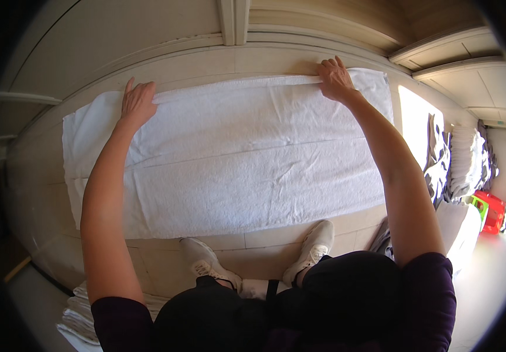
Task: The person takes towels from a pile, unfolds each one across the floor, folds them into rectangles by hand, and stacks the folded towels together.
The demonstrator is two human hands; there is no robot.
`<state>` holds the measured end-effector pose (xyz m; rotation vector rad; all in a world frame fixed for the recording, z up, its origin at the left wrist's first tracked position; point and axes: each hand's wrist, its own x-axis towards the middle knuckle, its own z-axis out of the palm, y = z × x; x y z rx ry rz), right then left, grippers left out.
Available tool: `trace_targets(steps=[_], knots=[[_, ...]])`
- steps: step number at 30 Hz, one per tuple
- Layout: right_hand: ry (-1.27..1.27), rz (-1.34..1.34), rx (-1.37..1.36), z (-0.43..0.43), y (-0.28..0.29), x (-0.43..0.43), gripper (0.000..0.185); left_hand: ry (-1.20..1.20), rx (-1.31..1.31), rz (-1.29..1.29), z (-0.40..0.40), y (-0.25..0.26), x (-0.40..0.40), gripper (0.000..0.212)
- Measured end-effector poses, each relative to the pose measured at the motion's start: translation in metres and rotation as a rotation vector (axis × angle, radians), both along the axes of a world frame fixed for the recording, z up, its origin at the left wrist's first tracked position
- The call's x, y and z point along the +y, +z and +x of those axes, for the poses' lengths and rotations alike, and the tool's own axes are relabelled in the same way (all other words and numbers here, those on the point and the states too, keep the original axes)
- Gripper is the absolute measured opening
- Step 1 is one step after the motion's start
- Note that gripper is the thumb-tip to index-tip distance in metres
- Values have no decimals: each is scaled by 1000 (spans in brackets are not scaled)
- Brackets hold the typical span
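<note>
A white terry towel [253,163] lies spread wide on the tiled floor before me, with creases running across it. Its far edge is held by my left hand [139,100] near the left end, fingers curled and the index finger raised. Near the far right corner, my right hand [335,79] grips the same edge. My fingertips are partly hidden behind the hands. Between them the edge runs nearly straight. The near edge lies just beyond my pale shoes [316,244].
Pale cabinet fronts [125,26] rise along the far side. Folded white cloths [79,314] are stacked at lower left. To the right stand piles of folded textiles [464,158], a green plastic item [481,211] and a red plastic item [494,213].
</note>
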<state>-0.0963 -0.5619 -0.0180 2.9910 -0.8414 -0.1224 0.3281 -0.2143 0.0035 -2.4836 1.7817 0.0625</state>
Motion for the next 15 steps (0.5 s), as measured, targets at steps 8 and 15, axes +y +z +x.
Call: trace_targets(steps=[8,15], knots=[[-114,-295,-122,-183,63,-19,27,-55,-252,-331,26,55,136,22],[-94,-348,-187,-339,95,117,20,-138,-55,-207,-96,75,305,24]])
